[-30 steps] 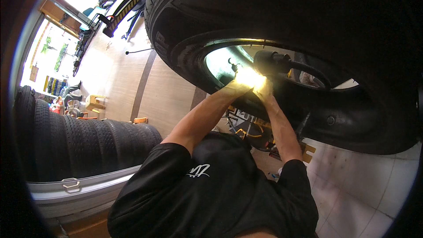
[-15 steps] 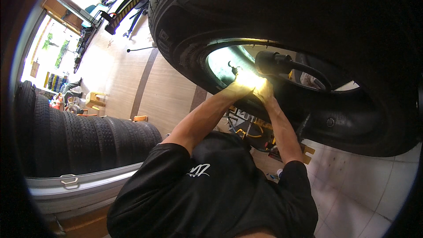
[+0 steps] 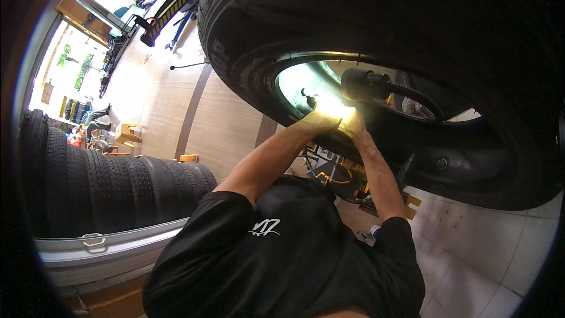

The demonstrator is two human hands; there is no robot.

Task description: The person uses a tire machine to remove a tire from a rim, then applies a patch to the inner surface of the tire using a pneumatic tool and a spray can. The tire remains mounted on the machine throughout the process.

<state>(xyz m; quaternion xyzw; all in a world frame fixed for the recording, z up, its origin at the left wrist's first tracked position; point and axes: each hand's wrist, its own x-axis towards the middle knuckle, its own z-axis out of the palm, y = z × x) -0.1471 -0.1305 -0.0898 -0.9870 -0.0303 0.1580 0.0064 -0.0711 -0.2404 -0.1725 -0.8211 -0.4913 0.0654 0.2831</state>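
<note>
A large black tire (image 3: 376,17) hangs tilted in front of me, and both my hands reach into its opening. Beside each other at the inner lining, my left hand (image 3: 325,120) and my right hand (image 3: 355,123) look closed. A strong glare washes out their fingers, so what they hold is hidden. Just beyond the left hand, a small dark rounded piece (image 3: 308,96) stands out against the lit lining; I cannot tell whether it belongs to a tool. Above the right hand, a black work lamp (image 3: 360,84) on a flexible neck (image 3: 416,94) shines on this spot.
Used tires (image 3: 126,191) stand in a row at the left, behind a pale rail with a handle (image 3: 94,241). Tools with yellow parts (image 3: 338,174) lie below the tire. A yellow stool (image 3: 127,133) stands on the floor, and a person's legs (image 3: 97,119) show at far left.
The small dark piece beyond my left hand has shifted slightly down. Both hands have moved a little at the same spot; the tire and lamp look unmoved.
</note>
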